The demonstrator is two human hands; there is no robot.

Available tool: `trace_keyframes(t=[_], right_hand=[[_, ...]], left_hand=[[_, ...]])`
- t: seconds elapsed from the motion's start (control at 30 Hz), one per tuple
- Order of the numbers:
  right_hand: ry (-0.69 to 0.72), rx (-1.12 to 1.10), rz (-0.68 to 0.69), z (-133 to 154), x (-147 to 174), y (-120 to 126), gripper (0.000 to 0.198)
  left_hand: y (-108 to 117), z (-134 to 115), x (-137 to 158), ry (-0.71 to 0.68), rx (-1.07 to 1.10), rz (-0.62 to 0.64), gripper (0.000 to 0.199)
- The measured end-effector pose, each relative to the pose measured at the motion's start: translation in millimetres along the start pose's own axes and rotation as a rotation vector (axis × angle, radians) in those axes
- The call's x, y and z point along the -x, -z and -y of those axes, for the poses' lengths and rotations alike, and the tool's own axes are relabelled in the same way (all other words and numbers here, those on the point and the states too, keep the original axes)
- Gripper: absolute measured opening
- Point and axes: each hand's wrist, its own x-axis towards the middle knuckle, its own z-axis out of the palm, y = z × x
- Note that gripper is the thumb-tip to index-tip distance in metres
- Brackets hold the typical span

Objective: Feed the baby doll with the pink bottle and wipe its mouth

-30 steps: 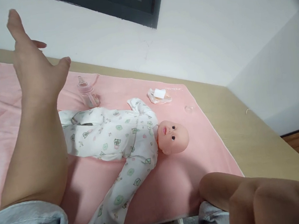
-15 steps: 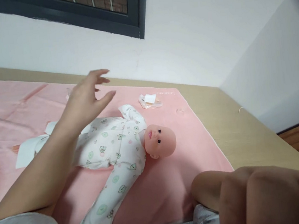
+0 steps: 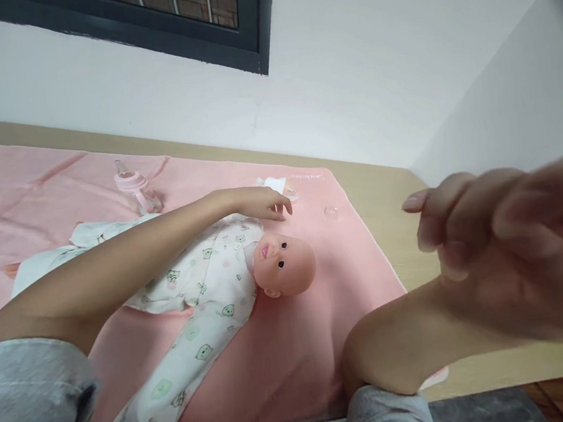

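Near the middle of the frame, the left hand (image 3: 260,203) hangs over the far shoulder of the doll (image 3: 230,270), and I can't tell if it touches. Its fingers are loosely bent, and I see nothing in them. The small packet (image 3: 275,184) lies just past those fingers, toward the top of the frame, and the hand hides part of it. The doll is long from left to right, with its head on the right. The left hand is much nearer to both. At the right side of the frame, the right hand (image 3: 507,248) is up, curled and blurry; I can't tell if it holds anything. I count one doll, one packet, one bottle (image 3: 133,186), one clear round thing (image 3: 331,213) and one pink cloth (image 3: 297,357) on one counter (image 3: 386,203).
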Motion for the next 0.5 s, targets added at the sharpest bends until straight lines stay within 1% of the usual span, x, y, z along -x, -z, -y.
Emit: trace_keyframes(t=[0.07, 0.1, 0.2, 0.23, 0.3, 0.37, 0.43, 0.47, 0.5], right_hand=[[0.073, 0.011, -0.083, -13, -10, -5, 0.011], [0.071, 0.003, -0.093, -22, -15, -5, 0.013], [-0.084, -0.043, -0.003, -58, -31, -5, 0.008], [-0.150, -0.049, 0.028, -74, -36, -5, 0.006], [-0.289, 0.009, 0.088, -109, -44, -9, 0.006], [-0.397, 0.046, 0.171, -144, -48, -15, 0.009], [-0.515, 0.049, 0.248, -175, -48, -24, 0.013], [-0.565, 0.035, 0.268, -189, -47, -28, 0.014], [-0.609, 0.019, 0.279, -200, -45, -31, 0.016]], left_hand=[[-6, 3, -18, 0.029, 0.063, 0.116, 0.052], [-10, 4, -25, 0.046, 0.089, 0.163, 0.052], [-23, 5, -41, 0.108, 0.159, 0.274, 0.052], [-26, 4, -44, 0.131, 0.181, 0.301, 0.052], [-30, 2, -49, 0.186, 0.220, 0.348, 0.051], [-31, -2, -51, 0.249, 0.256, 0.392, 0.050], [-32, -6, -51, 0.300, 0.294, 0.409, 0.051], [-33, -9, -51, 0.313, 0.314, 0.393, 0.050], [-34, -11, -51, 0.314, 0.336, 0.351, 0.049]])
